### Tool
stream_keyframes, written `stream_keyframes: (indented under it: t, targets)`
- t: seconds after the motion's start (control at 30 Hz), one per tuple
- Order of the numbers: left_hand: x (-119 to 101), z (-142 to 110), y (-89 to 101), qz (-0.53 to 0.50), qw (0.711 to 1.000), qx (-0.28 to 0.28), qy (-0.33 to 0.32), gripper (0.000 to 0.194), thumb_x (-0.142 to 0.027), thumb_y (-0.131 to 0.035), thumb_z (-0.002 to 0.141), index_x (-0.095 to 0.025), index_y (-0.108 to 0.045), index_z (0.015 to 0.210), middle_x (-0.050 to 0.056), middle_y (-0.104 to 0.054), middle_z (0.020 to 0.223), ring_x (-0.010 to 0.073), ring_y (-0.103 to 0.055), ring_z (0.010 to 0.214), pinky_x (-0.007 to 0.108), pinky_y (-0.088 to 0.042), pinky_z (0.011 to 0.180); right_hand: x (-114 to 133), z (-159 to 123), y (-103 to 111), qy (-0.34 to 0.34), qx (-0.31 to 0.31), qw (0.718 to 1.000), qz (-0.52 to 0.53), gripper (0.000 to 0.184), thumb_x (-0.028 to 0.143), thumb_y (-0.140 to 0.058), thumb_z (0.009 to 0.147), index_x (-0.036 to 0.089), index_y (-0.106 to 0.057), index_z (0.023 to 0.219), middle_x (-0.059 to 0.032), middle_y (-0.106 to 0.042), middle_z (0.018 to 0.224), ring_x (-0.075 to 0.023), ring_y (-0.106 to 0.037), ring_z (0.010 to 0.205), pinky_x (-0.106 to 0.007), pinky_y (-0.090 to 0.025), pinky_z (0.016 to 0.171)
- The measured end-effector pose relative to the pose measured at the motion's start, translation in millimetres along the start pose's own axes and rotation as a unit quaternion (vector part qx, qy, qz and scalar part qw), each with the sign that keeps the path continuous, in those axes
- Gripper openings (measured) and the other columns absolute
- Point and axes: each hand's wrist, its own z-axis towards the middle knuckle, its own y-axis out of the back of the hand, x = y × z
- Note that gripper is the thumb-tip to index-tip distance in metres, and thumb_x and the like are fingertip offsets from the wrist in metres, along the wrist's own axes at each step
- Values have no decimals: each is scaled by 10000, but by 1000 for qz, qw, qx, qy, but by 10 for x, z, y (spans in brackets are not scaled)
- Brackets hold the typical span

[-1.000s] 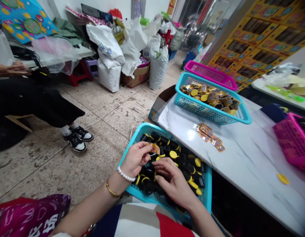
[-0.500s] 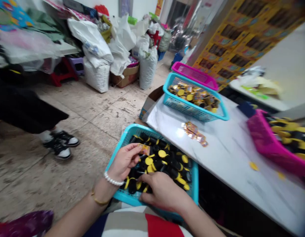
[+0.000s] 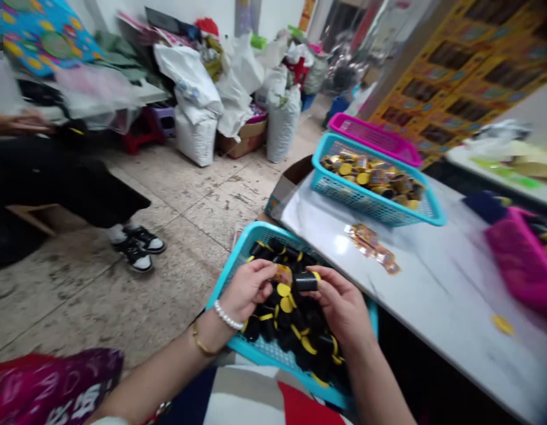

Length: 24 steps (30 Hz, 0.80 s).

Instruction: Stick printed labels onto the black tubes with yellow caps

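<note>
My left hand pinches a small orange printed wrapper piece between thumb and fingertips. Close beside it, my right hand grips a small black cylinder with a yellow cap, held sideways with its dark end toward the wrapper piece. I cannot tell whether the two touch. Both hands are above a blue mesh basket on my lap, filled with several loose black cylinders with yellow caps. On the table lies a strip of similar orange printed pieces.
The marbled white table carries a blue basket of wrapped pieces, a pink basket and a loose yellow disc. Stacked yellow boxes stand behind. Across the tiled floor sits a person in black trousers; white sacks line the wall.
My right hand has come up out of the basket with a black, yellow-capped cylinder and moved near the wrapper piece in my left hand. The view has turned slightly left.
</note>
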Motion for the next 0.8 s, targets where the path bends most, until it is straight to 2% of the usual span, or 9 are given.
stream_keyframes:
  t: [0.13,0.27,0.47,0.6,0.67,0.73,0.8]
  targets:
    - [70,36,45,-34,999,4,12,298,-355,-747,673,-149,-568,793,-74,-482,462,18,-343,330,151,-114,332,-79,61,-53,9,-26,999,-31,293,382,-669,815,221,-652,1059,-49,-712,993,-209,-668,907,-320,-528,806]
    - [72,40,56,-73,997,29,11,288,-311,-749,679,-130,-568,812,-45,-544,563,2,-358,341,145,-123,327,-31,-2,-183,60,-58,992,-90,231,373,-663,825,224,-641,1000,-51,-702,1048,-209,-660,957,-328,-519,871]
    - [49,62,55,-119,992,43,24,249,-278,-745,699,-109,-584,785,-14,-579,654,-15,-360,370,123,-137,329,-28,-76,-314,98,-11,989,-113,217,323,-637,851,242,-563,1039,-74,-677,1097,-203,-664,949,-338,-544,833]
    - [58,17,31,-88,996,31,4,252,-299,-729,723,-91,-622,817,-14,-545,605,6,-379,409,121,-138,330,-58,-79,-273,148,-40,976,-155,205,285,-661,832,238,-591,1018,-53,-677,1023,-183,-655,927,-314,-529,850]
    - [49,-22,1,-55,998,6,-27,268,-289,-729,729,-92,-633,883,-12,-538,620,25,-422,467,112,-181,339,-58,-74,-238,172,-58,969,-170,214,266,-676,817,244,-606,1019,-35,-663,977,-166,-645,879,-290,-530,813]
    - [18,-63,-36,-21,998,-9,-60,335,-294,-730,736,-116,-614,994,15,-581,746,55,-501,569,113,-277,369,-42,-65,-212,200,-59,961,-180,234,246,-689,803,250,-618,1027,-26,-643,960,-158,-629,860,-280,-527,794]
    - [-42,-100,-67,19,998,17,-63,408,-336,-717,755,-156,-568,1089,40,-607,881,90,-564,654,139,-364,406,-13,-49,-202,227,-41,955,-187,252,229,-689,800,255,-628,1043,-35,-622,997,-168,-618,896,-286,-527,797]
